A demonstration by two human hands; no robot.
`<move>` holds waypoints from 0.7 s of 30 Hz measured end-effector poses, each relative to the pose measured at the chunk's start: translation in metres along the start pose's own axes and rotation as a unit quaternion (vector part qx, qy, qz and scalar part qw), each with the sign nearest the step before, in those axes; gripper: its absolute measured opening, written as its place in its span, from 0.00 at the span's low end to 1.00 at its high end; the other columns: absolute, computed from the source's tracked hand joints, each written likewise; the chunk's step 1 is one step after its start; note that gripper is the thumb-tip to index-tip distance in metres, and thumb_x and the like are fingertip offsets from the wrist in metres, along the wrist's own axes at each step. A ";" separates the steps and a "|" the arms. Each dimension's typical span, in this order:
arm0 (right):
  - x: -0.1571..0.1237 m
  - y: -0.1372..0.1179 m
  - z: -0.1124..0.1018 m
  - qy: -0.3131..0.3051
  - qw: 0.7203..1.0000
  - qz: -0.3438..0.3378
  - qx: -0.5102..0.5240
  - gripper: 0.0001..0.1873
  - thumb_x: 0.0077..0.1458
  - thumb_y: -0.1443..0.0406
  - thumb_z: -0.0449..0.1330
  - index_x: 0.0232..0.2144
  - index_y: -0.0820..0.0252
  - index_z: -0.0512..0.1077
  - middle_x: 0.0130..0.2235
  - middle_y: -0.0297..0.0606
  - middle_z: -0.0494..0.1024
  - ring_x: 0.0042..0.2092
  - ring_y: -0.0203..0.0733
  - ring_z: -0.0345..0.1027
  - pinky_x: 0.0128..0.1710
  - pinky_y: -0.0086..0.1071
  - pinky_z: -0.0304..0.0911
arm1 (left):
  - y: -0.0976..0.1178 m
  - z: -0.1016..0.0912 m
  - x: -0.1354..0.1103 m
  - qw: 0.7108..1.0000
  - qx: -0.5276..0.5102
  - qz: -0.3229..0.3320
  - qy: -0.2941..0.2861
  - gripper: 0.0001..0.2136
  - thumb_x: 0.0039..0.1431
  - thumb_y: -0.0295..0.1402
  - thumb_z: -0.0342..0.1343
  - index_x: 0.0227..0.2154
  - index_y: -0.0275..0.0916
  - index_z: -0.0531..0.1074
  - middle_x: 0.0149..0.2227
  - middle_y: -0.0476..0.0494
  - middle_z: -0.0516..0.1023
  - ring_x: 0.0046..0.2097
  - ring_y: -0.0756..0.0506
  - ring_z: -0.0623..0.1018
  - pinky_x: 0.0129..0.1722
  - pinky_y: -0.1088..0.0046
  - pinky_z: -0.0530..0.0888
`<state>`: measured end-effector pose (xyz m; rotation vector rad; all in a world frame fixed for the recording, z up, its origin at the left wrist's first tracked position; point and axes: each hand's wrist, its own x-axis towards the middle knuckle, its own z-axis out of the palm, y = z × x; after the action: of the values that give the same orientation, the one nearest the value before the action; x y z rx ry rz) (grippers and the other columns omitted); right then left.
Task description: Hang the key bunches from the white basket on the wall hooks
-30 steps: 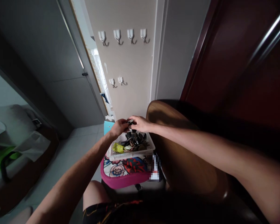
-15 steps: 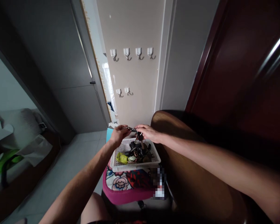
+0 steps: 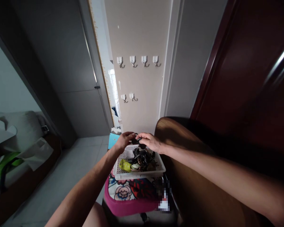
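Note:
My left hand [image 3: 126, 140] and my right hand [image 3: 150, 141] meet above a white perforated basket [image 3: 123, 174], fingertips pinched together on a small dark key bunch [image 3: 137, 142] held between them. The basket holds a tangle of dark keys and key fobs [image 3: 142, 157] and a yellow-green tag [image 3: 124, 165]. It rests on a pink stool [image 3: 130, 206] with a bright cartoon-print cushion [image 3: 127, 190]. What exactly my fingers grip is partly hidden by them.
On the beige wall above, a row of white hooks [image 3: 138, 60] and two lower hooks [image 3: 128, 97] hang bare. A round wooden table [image 3: 194, 176] stands to the right, a dark red door [image 3: 251, 78] behind it, a grey cabinet [image 3: 61, 63] on the left.
My view has tilted up, so hooks and basket sit lower in frame. My hands have drawn closer together; the keys that dangled from them half a second ago are now bunched in my fingers.

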<state>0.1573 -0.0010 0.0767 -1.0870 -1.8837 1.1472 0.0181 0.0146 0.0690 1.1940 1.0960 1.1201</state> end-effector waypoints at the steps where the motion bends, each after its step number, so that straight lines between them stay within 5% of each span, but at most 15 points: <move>1: -0.001 0.000 0.001 -0.006 1.000 -0.005 -0.016 0.09 0.36 0.70 0.47 0.26 0.62 0.63 0.21 0.28 0.62 0.23 0.28 0.54 0.23 0.22 0.50 | 0.000 0.000 0.001 1.000 -0.028 0.003 -0.002 0.11 0.37 0.32 0.53 0.26 0.32 0.65 0.20 0.50 0.68 0.21 0.56 0.67 0.22 0.80 0.62; 4: 0.000 0.004 0.001 -0.009 0.998 -0.024 -0.057 0.10 0.36 0.71 0.46 0.25 0.62 0.62 0.21 0.29 0.63 0.23 0.29 0.53 0.23 0.22 0.50 | 0.001 0.001 0.003 0.997 -0.079 0.014 0.008 0.13 0.34 0.30 0.55 0.28 0.34 0.63 0.20 0.51 0.68 0.20 0.56 0.67 0.23 0.80 0.63; 11: 0.000 0.010 0.001 0.025 0.977 -0.095 -0.189 0.11 0.33 0.73 0.45 0.23 0.61 0.63 0.22 0.29 0.64 0.25 0.30 0.54 0.25 0.23 0.50 | 0.003 0.008 0.007 1.000 -0.004 0.014 0.012 0.08 0.35 0.26 0.53 0.22 0.32 0.62 0.12 0.56 0.61 0.14 0.57 0.61 0.16 0.81 0.58; 16: 0.002 0.009 -0.001 0.049 0.988 -0.074 -0.123 0.04 0.35 0.71 0.47 0.21 0.62 0.59 0.20 0.29 0.61 0.24 0.30 0.53 0.23 0.23 0.49 | 0.005 0.012 0.014 0.997 -0.005 0.079 0.015 0.05 0.33 0.20 0.48 0.18 0.33 0.61 0.11 0.57 0.60 0.15 0.57 0.60 0.16 0.81 0.57; 21: 0.013 -0.007 -0.007 0.095 0.994 -0.056 -0.019 0.05 0.39 0.65 0.49 0.22 0.63 0.59 0.22 0.31 0.62 0.26 0.32 0.55 0.27 0.26 0.52 | 0.033 0.021 0.014 0.984 0.006 0.176 0.014 0.07 0.34 0.18 0.44 0.19 0.34 0.61 0.14 0.56 0.60 0.17 0.57 0.61 0.18 0.82 0.58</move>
<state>0.1557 0.0116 0.0873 -1.0587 -1.7998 0.9150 0.0384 0.0273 0.1029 1.4216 0.9339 1.4046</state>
